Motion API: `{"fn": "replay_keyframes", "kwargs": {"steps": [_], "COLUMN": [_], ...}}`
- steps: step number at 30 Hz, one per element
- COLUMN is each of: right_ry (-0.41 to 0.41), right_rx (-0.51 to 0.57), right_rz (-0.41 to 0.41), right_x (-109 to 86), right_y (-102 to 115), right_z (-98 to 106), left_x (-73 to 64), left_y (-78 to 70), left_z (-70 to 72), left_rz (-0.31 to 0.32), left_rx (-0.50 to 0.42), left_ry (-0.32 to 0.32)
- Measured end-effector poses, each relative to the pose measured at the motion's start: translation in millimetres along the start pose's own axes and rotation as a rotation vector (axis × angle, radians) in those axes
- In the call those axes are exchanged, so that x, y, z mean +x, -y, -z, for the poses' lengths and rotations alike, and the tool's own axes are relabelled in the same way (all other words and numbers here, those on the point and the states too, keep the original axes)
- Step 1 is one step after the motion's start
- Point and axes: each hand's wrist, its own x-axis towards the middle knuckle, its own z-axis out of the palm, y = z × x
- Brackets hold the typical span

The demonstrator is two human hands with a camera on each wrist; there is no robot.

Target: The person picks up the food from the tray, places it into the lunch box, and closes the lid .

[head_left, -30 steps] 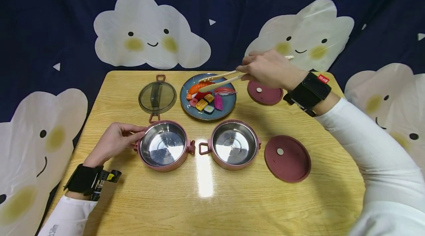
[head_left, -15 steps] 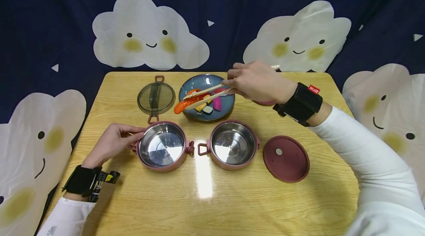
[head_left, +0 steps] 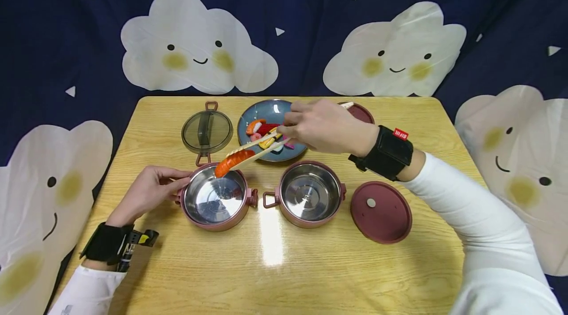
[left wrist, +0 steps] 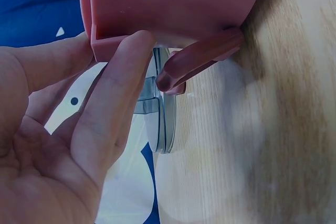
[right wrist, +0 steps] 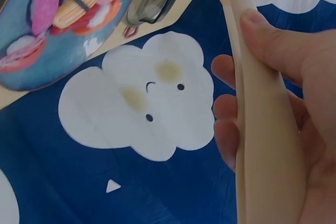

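My right hand (head_left: pixel 317 125) grips pale tongs (right wrist: pixel 265 103), one tip of which is forked. Between the tips is an orange-red toy prawn (head_left: pixel 233 161), overlapping the far rim of the left pink pot (head_left: pixel 226 224) in the head view. My left hand (head_left: pixel 153 192) holds that pot at its left side, thumb and fingers by the rim; in the left wrist view the fingers (left wrist: pixel 115 87) press against the pot wall (left wrist: pixel 173 9) above a drooping handle (left wrist: pixel 202 56). A blue plate (head_left: pixel 275 108) behind carries several toy sushi pieces (right wrist: pixel 79 6).
A second pink pot (head_left: pixel 310 221) stands right of the first, its looped handle toward it. A glass lid (head_left: pixel 217 132) lies at the back left. One dark-pink lid (head_left: pixel 383 214) lies at the right; another (head_left: pixel 361 113) at the back is partly behind the right hand.
The tongs have lifted the prawn off the blue plate and carried it left and nearer, to the left pot's far rim. My left hand stays at the pot.
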Motion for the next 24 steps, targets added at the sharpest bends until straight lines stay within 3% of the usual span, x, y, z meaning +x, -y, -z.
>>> {"fn": "replay_keyframes", "kwargs": {"steps": [24], "right_ry": [0.029], "right_rx": [-0.011], "right_rz": [0.096], "right_x": [35.5], "right_y": [35], "right_z": [-27], "left_x": [-0.1], "left_y": [0.0], "left_z": [-1.0], "left_rz": [0.004], "left_rx": [0.0], "left_ry": [0.006]}}
